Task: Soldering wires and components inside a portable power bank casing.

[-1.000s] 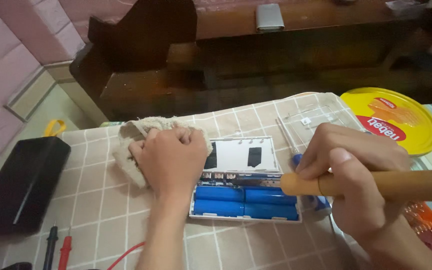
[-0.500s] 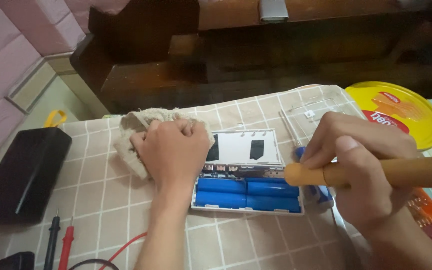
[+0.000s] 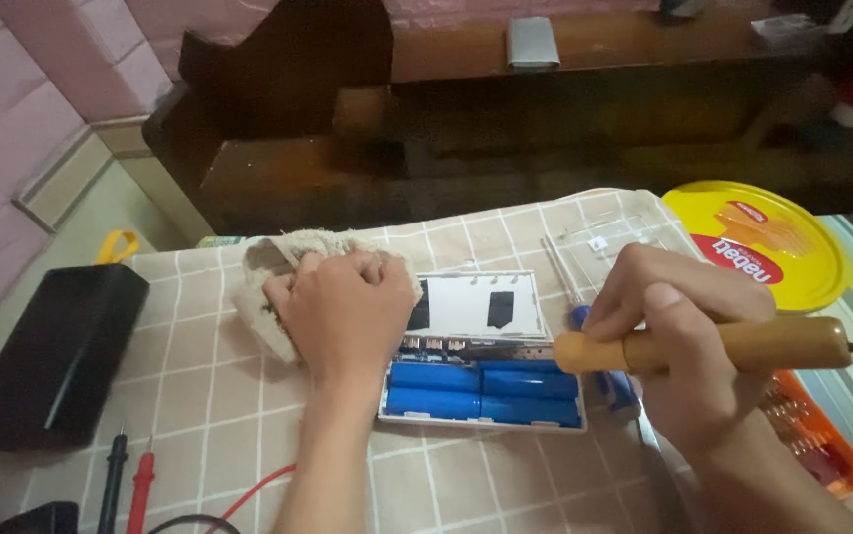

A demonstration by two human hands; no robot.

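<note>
An opened white case lies on the checked cloth, with several blue cylindrical cells in its near half and a circuit strip above them. My left hand presses down on a beige rag at the case's left edge. My right hand grips a wooden-handled soldering iron, held level, its metal end pointing left over the circuit strip. A blue-handled screwdriver lies under that hand.
A black box sits at the left. Red and black meter probes lie at the near left. A yellow round tin lid and an orange tray are at the right. Dark wooden furniture stands behind.
My view has shifted slightly. Both hands stay in place, the left on the rag, the right holding the iron over the case.
</note>
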